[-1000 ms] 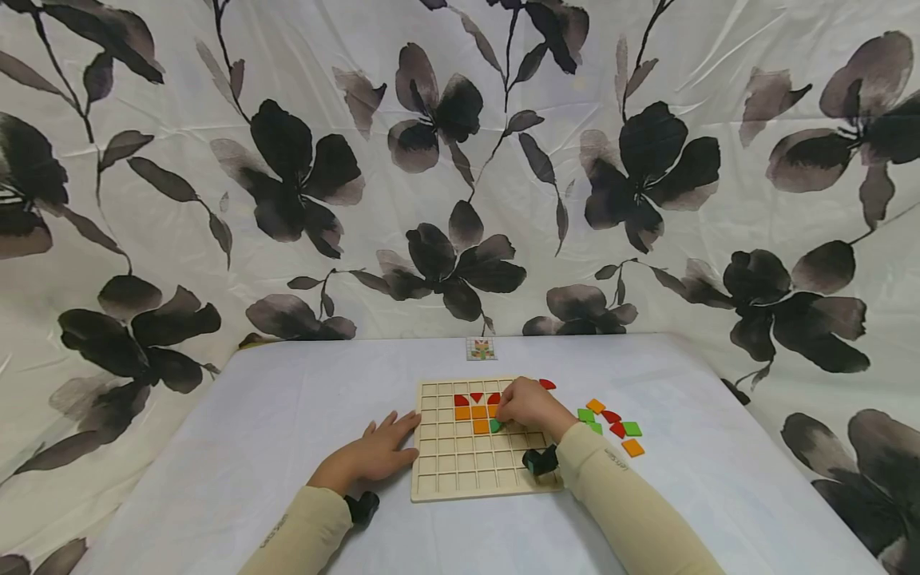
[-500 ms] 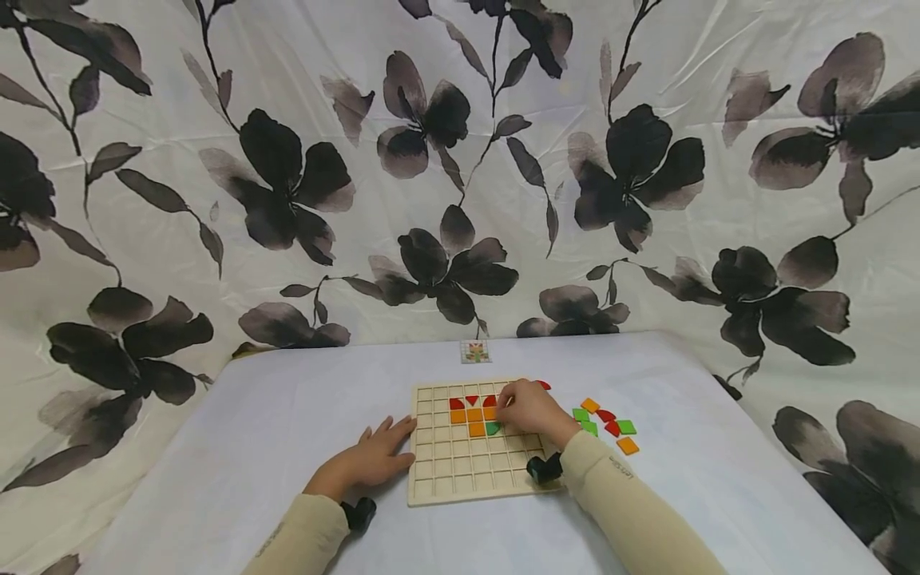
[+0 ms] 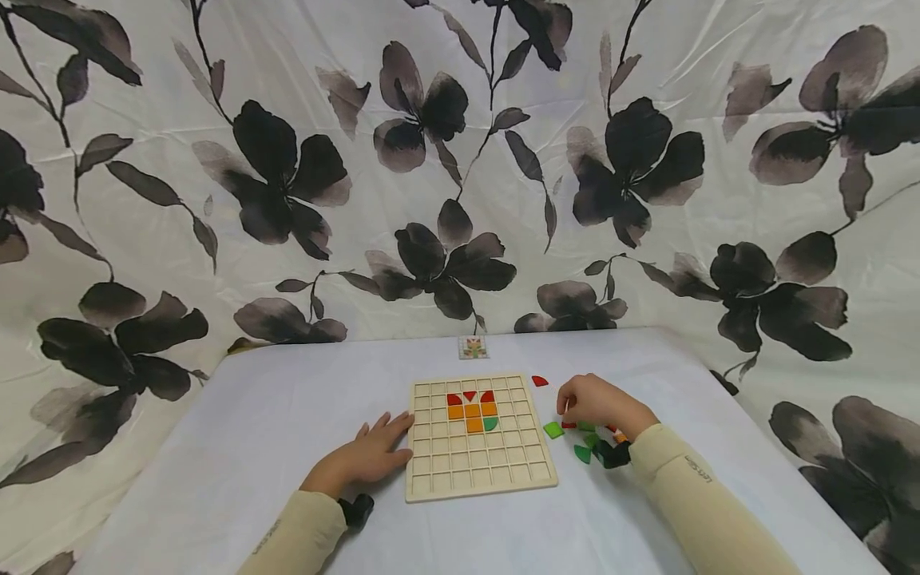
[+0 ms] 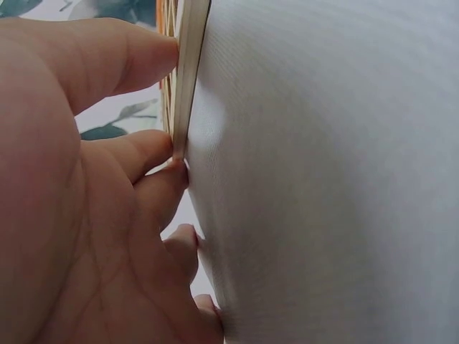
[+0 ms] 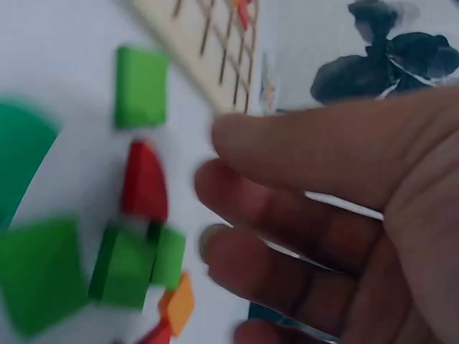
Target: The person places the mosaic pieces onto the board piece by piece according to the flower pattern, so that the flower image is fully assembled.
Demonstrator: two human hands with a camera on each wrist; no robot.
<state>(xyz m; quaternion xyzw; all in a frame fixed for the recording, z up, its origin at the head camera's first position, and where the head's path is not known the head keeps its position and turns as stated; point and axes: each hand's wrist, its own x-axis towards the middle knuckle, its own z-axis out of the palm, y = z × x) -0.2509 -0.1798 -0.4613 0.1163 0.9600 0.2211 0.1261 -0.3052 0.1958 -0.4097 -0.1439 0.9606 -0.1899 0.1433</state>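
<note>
A wooden grid board [image 3: 442, 467] lies on the table. Red, orange and green tiles fill several cells in its upper middle, among them a green quarter-round tile [image 3: 490, 424]. My left hand [image 3: 366, 459] rests beside the board, its fingertips touching the left edge. To the right of the board, my right hand [image 3: 604, 403] hovers over loose tiles. In the right wrist view its fingers are loosely bent with nothing between them. A green square tile [image 5: 141, 86] and a red quarter-round tile [image 5: 145, 180] lie close to those fingertips.
A green quarter-round tile [image 3: 582, 454] lies below the right hand, and a red one [image 3: 540, 381] lies by the board's upper right corner. A small patterned card [image 3: 473, 347] is at the table's back edge. Behind hangs a flowered cloth [image 3: 460, 160].
My right hand has left the green quarter-round tile in the grid and moved right, over the loose tiles. My left hand has stayed at the board's edge. The head view has shifted slightly.
</note>
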